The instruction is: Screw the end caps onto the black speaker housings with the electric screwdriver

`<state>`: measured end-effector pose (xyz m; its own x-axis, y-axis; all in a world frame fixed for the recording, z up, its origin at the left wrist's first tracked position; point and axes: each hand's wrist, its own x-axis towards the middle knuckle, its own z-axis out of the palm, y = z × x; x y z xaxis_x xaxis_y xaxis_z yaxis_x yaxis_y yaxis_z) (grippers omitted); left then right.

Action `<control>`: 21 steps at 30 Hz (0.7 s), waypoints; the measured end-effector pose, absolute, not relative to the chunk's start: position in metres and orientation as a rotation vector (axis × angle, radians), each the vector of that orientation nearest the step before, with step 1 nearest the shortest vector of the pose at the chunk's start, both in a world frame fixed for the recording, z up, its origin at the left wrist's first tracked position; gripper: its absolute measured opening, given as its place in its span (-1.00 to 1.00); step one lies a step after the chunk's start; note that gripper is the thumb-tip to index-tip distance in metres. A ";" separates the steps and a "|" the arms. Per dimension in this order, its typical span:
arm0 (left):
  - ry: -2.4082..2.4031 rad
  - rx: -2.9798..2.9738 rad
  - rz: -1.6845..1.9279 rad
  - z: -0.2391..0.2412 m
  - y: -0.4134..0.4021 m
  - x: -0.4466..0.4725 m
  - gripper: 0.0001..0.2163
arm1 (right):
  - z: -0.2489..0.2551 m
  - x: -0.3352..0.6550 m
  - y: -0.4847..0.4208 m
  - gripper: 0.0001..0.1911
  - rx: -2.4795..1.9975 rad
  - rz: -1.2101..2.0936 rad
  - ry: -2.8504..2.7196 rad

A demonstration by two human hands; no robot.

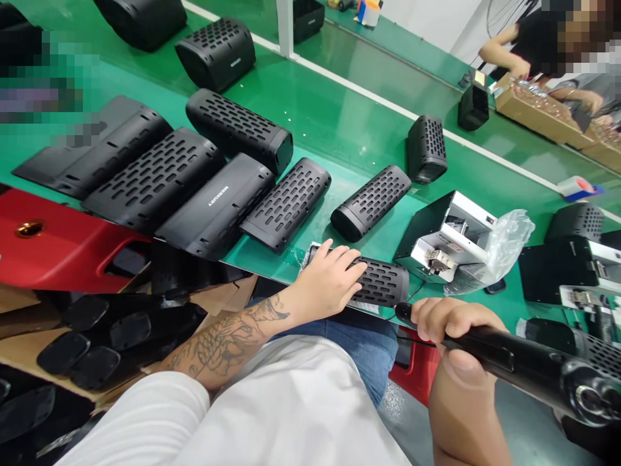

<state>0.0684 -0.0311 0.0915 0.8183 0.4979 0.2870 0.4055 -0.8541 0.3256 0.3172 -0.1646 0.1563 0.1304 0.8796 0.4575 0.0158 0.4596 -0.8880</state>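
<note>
My left hand (332, 278) lies with its fingers spread over a black perforated housing (381, 283) at the near edge of the green table. In my right hand (453, 323) is a black electric screwdriver (504, 356), fingers wrapped round its body. The screwdriver's nose meets or sits just by the right end of that housing; its bit is too small to make out. Part of the housing is hidden under my left hand. Just beyond lies another slotted black housing (372, 202), and a screw feeder (449, 239) with a silver front stands to the right.
Several black housings, one a flat slotted shell (288, 204), cover the table's left side. Crumpled clear plastic (507, 252) hangs by the feeder. Red chairs (63, 243) and a carton of black parts (92, 343) stand below the edge. A co-worker's arm (504, 55) reaches a cardboard box (528, 110).
</note>
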 end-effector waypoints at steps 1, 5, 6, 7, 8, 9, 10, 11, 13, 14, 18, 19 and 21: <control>0.699 2.751 0.542 0.091 -0.031 0.069 -0.68 | 0.160 0.322 -0.165 -0.72 -0.919 0.742 -1.263; 0.717 2.751 0.549 0.091 -0.032 0.070 -0.69 | 0.171 0.361 -0.139 -0.70 -0.935 0.335 -1.128; 0.721 2.754 0.548 0.092 -0.032 0.069 -0.69 | 0.172 0.371 -0.127 -0.66 -0.959 0.155 -1.048; 0.721 2.758 0.549 0.093 -0.031 0.069 -0.68 | 0.172 0.380 -0.115 -0.63 -0.998 0.016 -0.969; 0.719 2.761 0.553 0.094 -0.030 0.068 -0.68 | 0.170 0.386 -0.103 -0.62 -1.032 -0.087 -0.897; 0.714 2.761 0.561 0.094 -0.028 0.067 -0.68 | 0.168 0.389 -0.093 -0.62 -1.061 -0.139 -0.849; 0.709 2.758 0.573 0.094 -0.026 0.065 -0.67 | 0.165 0.391 -0.084 -0.64 -1.090 -0.142 -0.831; 0.710 2.751 0.587 0.094 -0.022 0.064 -0.66 | 0.162 0.390 -0.079 -0.66 -1.111 -0.121 -0.830; 0.734 2.729 0.611 0.092 -0.015 0.060 -0.66 | 0.156 0.386 -0.076 -0.70 -1.151 -0.068 -0.839; 0.757 2.715 0.618 0.089 -0.012 0.058 -0.65 | 0.154 0.383 -0.078 -0.72 -1.172 -0.047 -0.839; 0.828 2.618 0.633 0.079 -0.003 0.056 -0.63 | 0.154 0.372 -0.093 -0.78 -1.227 -0.013 -0.832; 0.833 2.590 0.640 0.077 -0.002 0.056 -0.63 | 0.156 0.371 -0.096 -0.79 -1.222 -0.033 -0.830; 0.831 2.555 0.653 0.074 -0.003 0.057 -0.63 | 0.159 0.374 -0.096 -0.76 -1.186 -0.114 -0.822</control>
<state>0.0566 -0.0031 0.0739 0.7182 0.6225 0.3110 0.4489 -0.7560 0.4765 0.3738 -0.0957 0.1592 0.7114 0.3302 0.6203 0.4864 0.4057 -0.7739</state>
